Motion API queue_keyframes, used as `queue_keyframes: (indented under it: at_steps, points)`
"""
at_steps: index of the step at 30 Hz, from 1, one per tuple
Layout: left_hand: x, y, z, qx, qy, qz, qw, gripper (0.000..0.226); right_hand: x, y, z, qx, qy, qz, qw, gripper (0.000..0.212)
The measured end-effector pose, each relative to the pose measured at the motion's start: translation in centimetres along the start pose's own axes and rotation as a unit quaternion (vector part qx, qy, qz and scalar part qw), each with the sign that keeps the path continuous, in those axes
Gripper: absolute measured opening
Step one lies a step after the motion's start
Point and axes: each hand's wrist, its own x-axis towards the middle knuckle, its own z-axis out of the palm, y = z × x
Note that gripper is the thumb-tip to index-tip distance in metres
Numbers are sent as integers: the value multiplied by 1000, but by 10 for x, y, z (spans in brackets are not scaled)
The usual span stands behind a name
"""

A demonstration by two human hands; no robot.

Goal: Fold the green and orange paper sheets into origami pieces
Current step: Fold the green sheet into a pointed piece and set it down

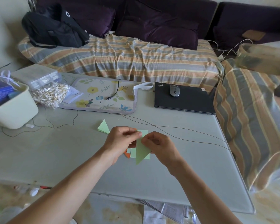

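Observation:
A pale green paper sheet (141,152), folded to a long triangle, hangs point-down between both hands above the table's middle. My left hand (120,139) pinches its upper edge from the left. My right hand (160,147) pinches the same edge from the right. Beneath them lie flat green sheets (148,157) and an orange sheet (127,155), mostly hidden by the hands. A finished folded green triangle piece (104,126) lies on the table just behind my left hand.
A closed black laptop (189,101) with a mouse (174,90) sits at the back right. A floral mat (102,97), a bag of cotton swabs (50,94) and a cream bin (14,110) stand at the back left. Thin cables (184,128) cross the grey table (71,151).

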Motion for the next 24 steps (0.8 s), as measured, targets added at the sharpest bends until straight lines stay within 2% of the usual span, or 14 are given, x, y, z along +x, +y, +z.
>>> queue_keyframes:
  at_steps: [4, 14, 18, 20, 24]
  points:
    - [-4, 2, 3, 40, -19, -9, 999, 13, 0, -1, -1, 0, 7, -14, 1000, 13]
    - [-5, 1, 4, 35, -19, -16, 999, 15, 0, -1, -2, -36, 7, -22, 999, 18]
    - [-7, 0, 4, 58, -90, -59, 992, 25, 1, 2, -3, -17, 45, -15, 999, 16]
    - [-8, -2, 5, 52, -108, -78, 990, 23, 3, 3, -5, 0, 70, -1, 998, 15]
    - [-6, -3, 5, 57, -70, -51, 995, 15, 4, 3, -6, 45, 61, 15, 997, 12]
